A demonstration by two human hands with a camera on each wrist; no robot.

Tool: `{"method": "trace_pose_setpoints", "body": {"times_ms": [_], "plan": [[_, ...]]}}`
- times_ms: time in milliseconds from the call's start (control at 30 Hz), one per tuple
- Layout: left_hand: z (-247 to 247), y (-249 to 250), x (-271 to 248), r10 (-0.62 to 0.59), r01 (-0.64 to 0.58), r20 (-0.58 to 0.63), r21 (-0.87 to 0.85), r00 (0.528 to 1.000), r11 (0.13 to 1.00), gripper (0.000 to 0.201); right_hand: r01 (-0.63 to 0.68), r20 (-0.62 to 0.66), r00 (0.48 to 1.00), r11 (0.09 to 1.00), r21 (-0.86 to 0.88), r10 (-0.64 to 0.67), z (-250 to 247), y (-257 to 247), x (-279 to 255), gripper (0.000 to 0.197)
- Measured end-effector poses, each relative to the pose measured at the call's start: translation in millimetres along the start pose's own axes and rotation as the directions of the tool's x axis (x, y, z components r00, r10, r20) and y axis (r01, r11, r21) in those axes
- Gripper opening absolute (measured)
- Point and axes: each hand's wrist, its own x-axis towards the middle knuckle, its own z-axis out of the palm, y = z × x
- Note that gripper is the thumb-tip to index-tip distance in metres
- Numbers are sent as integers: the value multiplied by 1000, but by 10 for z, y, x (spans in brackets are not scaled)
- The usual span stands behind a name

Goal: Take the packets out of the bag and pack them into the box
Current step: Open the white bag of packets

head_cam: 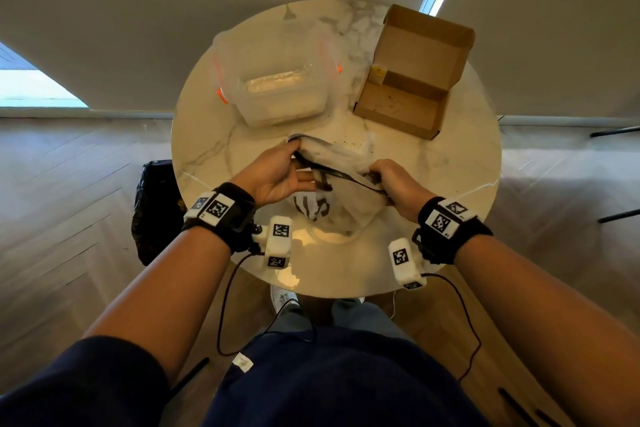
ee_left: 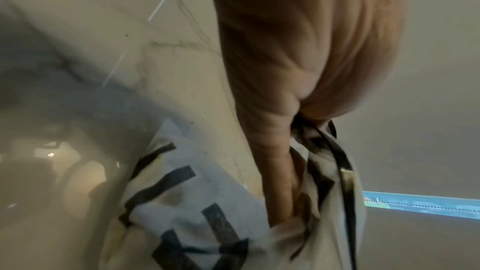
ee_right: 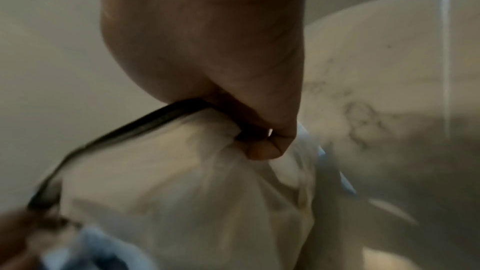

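A pale cloth bag (head_cam: 341, 198) with dark lettering and a dark cord along its mouth lies on the near half of a round marble table (head_cam: 450, 184), and both hands are on it. The left hand (head_cam: 277, 173) grips the left side of the bag's mouth, thumb on top and fingers curled underneath the cloth. In the left wrist view those fingers (ee_left: 280, 182) run down into the folds beside the cord. The right hand (head_cam: 394, 184) is clamped on the right side of the mouth; the right wrist view shows its thumb and fingers pinching bunched cloth and the cord (ee_right: 124, 132), which runs taut toward the other hand. Between the two hands the mouth is pulled into a narrow slit.

No packets can be seen; the bag's inside is hidden by the cloth (the wrist views are blurred, so the contents may simply be out of sight).

The cardboard box (head_cam: 408, 94) sits at the far right of the table, lid flap standing open, well apart from the bag. To its left, a clear plastic tub (head_cam: 277, 80) with orange clips holds something pale. A black bag (head_cam: 156, 211) sits on the wooden floor beside the table's left edge.
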Motion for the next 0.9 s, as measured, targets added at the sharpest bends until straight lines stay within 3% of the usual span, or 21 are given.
{"method": "trace_pose_setpoints", "body": {"times_ms": [67,133,200,267,367,467,533,567,600,667,700,733,800,833,900], "plan": [[101,37,54,34,-34,-11,-9,999,999,47,102,5,994,949,-298,-106,-3,37,6,29],[181,54,103,82,-82,-22,-24,996,996,49,182,-7,978,863,-472,-210,-3,48,-35,31],[237,45,116,100,-101,-14,-57,995,993,49,235,25,964,804,-546,-265,17,48,-68,31],[259,2,110,86,-84,26,-85,996,993,42,206,59,976,797,-568,-209,52,50,-71,32],[200,-96,107,52,-45,101,-67,994,997,41,142,21,988,830,-539,-155,94,84,8,17],[39,-168,70,28,-22,122,-47,992,999,48,92,-49,992,926,-366,-118,87,110,117,15],[-72,-202,30,-13,12,36,30,999,999,38,61,-72,994,980,-188,-76,46,133,194,22],[-121,-222,25,-4,9,-32,152,999,988,27,53,-82,995,992,-112,-62,24,126,208,24],[-176,-243,20,47,-13,-83,368,995,930,20,50,-91,994,997,-50,-55,1,116,218,25],[-260,-285,52,234,-78,-80,799,969,596,18,73,-110,991,997,-1,-72,-38,97,230,25],[-271,-293,73,344,-96,-78,883,936,460,20,92,-119,989,996,-7,-93,-47,79,210,24],[-247,-290,65,436,-117,-93,895,895,431,21,109,-129,985,994,-20,-111,-46,70,203,24],[-159,-262,45,514,-209,-123,815,849,541,15,137,-141,980,990,-33,-140,-33,37,166,26],[-94,-242,36,505,-225,-122,789,854,571,15,144,-133,980,989,-23,-146,-24,13,139,28],[69,-188,-3,471,-208,-39,862,881,461,30,124,-124,985,992,21,-120,-5,-21,100,31]]}}
